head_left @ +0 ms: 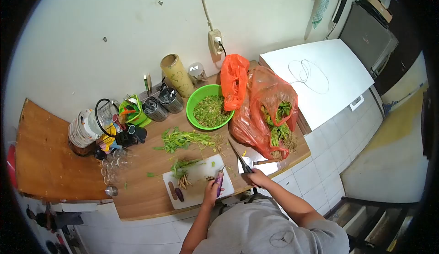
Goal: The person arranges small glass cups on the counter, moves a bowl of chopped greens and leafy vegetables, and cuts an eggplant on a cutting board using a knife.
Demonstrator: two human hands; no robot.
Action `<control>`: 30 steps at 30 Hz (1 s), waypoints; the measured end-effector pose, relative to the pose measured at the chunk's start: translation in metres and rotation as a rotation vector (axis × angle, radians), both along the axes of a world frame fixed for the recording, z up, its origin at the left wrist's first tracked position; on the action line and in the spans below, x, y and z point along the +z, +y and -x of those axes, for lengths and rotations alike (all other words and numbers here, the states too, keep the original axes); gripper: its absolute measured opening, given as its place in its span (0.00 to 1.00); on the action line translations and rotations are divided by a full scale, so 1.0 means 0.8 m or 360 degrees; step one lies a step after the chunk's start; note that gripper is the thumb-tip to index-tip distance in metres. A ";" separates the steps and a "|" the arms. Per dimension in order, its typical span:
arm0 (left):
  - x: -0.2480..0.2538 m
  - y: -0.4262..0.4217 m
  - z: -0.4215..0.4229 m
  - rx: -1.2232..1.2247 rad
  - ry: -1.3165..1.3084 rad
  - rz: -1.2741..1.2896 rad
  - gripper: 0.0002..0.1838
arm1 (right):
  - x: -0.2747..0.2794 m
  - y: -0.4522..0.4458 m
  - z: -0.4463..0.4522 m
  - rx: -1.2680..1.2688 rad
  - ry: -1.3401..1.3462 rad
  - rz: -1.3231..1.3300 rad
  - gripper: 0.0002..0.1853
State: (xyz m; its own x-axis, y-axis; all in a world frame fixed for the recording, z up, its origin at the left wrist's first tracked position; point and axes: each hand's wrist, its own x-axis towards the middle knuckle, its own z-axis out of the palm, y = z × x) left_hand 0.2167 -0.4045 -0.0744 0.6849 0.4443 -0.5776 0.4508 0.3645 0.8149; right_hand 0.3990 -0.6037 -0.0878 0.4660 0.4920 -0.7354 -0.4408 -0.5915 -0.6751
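Observation:
My left hand (212, 191) is closed around a purple eggplant (220, 180), held upright over the front right of a white cutting board (201, 187). In my right hand (259, 178) is a knife (238, 154) with a dark handle, its blade pointing away from me, apart from the eggplant. On the board's left lie a brownish piece (172, 190) and a dark purple eggplant piece (179, 194). Leafy stems with roots (184, 174) rest behind them. A cleaver with a wooden handle (265, 161) lies under and beside the knife.
Loose greens (187, 140) lie behind the board. A green basin (191, 116) holds chopped greens. Red plastic bags (244, 123) with rooted greens stand right. Left are glasses (112, 167), stacked plates (82, 128) and cutlery holders (154, 110). A white panel (329, 66) is at the back right.

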 end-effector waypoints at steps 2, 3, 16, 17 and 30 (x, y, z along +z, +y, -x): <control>-0.006 -0.005 -0.005 0.0049 -0.0048 0.0086 0.19 | 0.051 -0.029 0.009 0.0088 -0.0018 0.0021 0.15; -0.005 -0.007 -0.007 0.0069 -0.0051 0.0084 0.19 | 0.066 -0.042 0.016 0.0112 -0.0157 -0.0098 0.16; 0.030 -0.016 -0.036 0.0271 -0.0145 0.0397 0.21 | 0.056 -0.002 0.018 0.0529 -0.0781 -0.0454 0.19; 0.029 -0.017 -0.033 0.0312 -0.0151 0.0405 0.19 | 0.054 0.004 0.017 0.0545 -0.0863 -0.0515 0.19; 0.028 -0.021 0.035 0.0553 -0.0069 0.0364 0.18 | 0.033 0.031 0.030 0.0618 -0.0788 -0.0534 0.18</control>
